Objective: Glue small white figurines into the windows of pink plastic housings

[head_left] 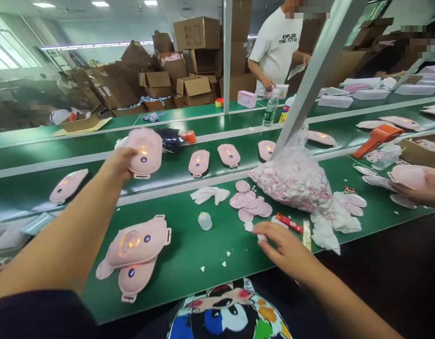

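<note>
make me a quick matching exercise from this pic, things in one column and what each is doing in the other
Things
1. left hand
2. right hand
3. plastic bag of pink discs
4. water bottle

States
A. standing upright
B. holding a pink oval device
C. open, beside a red packet
D. slumped beside loose pink discs

Pairs: 1-B, 2-C, 3-D, 4-A
</note>
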Motion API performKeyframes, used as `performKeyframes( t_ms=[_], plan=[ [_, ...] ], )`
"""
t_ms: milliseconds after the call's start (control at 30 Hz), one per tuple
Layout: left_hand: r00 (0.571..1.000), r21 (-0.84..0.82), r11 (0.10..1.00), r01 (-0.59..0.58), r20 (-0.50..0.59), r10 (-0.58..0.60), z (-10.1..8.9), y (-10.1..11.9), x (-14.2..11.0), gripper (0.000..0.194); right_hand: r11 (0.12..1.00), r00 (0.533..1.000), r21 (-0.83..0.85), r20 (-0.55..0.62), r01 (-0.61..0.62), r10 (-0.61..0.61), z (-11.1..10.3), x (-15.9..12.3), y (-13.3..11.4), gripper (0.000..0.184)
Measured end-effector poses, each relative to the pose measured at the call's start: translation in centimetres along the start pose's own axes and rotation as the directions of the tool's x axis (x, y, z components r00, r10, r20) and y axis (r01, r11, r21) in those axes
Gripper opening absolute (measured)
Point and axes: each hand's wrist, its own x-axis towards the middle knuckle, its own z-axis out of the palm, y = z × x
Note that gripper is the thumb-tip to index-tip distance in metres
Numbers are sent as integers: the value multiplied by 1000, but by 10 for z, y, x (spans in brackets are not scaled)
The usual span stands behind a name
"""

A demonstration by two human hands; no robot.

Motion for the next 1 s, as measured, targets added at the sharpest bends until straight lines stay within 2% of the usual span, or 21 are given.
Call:
performKeyframes(
  t_ms=[67, 133, 167, 233, 300, 400, 533, 667, 800, 900, 1000],
  plan=[
    [1000, -104, 995, -1, -23, -1, -22, 13, -36, 29, 998, 1000, -66, 10, -3, 4, 5, 28, 10, 29],
    [997, -199, 979, -50, -62, 39, -38, 18, -85, 42, 989, 999, -150, 36, -4, 10, 12, 61, 18, 32],
    [998, -319, 947, -28, -58, 10, -43, 17, -112, 51, 981, 998, -194, 59, -3, 15, 15, 76, 20, 32],
    [988, -489, 872, 38, -115, -107, -47, 10, -164, 58, 959, 993, -282, 114, 1, 32, 22, 102, 23, 29],
    [963, -565, 822, 72, -175, -205, -46, -3, -207, 56, 931, 985, -365, 161, 4, 59, 28, 118, 24, 27],
    [930, -585, 801, 131, -208, -304, -41, -20, -246, 48, 887, 974, -461, 203, 1, 104, 34, 127, 24, 27],
    [908, -578, 791, 200, -194, -372, -33, -26, -267, 43, 864, 961, -504, 245, 16, 125, 33, 131, 26, 30],
    [925, -593, 771, 233, -110, -365, -24, -24, -276, 51, 888, 951, -457, 290, 43, 104, 23, 129, 33, 28],
    [943, -589, 767, 255, -27, -333, -21, -26, -281, 56, 928, 963, -369, 263, 44, 59, 9, 115, 38, 23],
    [944, -583, 773, 250, -31, -329, -18, -30, -282, 61, 953, 987, -300, 161, 34, 16, 13, 101, 22, 28],
    [937, -592, 760, 270, -19, -349, -11, -32, -281, 61, 978, 994, -204, 106, 51, -29, 39, 96, -7, 48]
  ],
)
